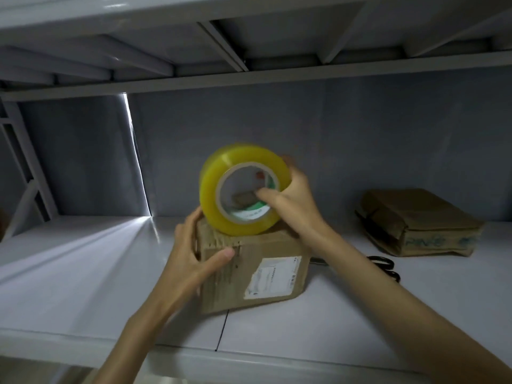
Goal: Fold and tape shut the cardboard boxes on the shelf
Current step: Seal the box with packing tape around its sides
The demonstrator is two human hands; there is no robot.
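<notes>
Centrally on the shelf (83, 273) stands a closed box (266, 270), its near face carrying a white label (273, 274); its near bottom edge sits back from the shelf's front lip. On its top, at the left far edge, rests a yellow tape roll (219, 195), standing on its rim with the core facing the camera. The right hand (293, 195) grips the roll: thumb inside the core, fingers wrapped over the outer rim. The left hand (199, 253) clasps the box's upper left corner, thumb pressed on the near face, fingers curled around the left side. To the right, well apart, a second box (424, 223) lies flattened and creased near the back wall (332, 151). Black scissors (385, 266) lie between the two boxes, partly hidden behind the right forearm. Left of the box the shelf surface is open up to the frame upright (25, 167). Overhead, the upper shelf's (249, 37) underside bounds the space above the roll.
</notes>
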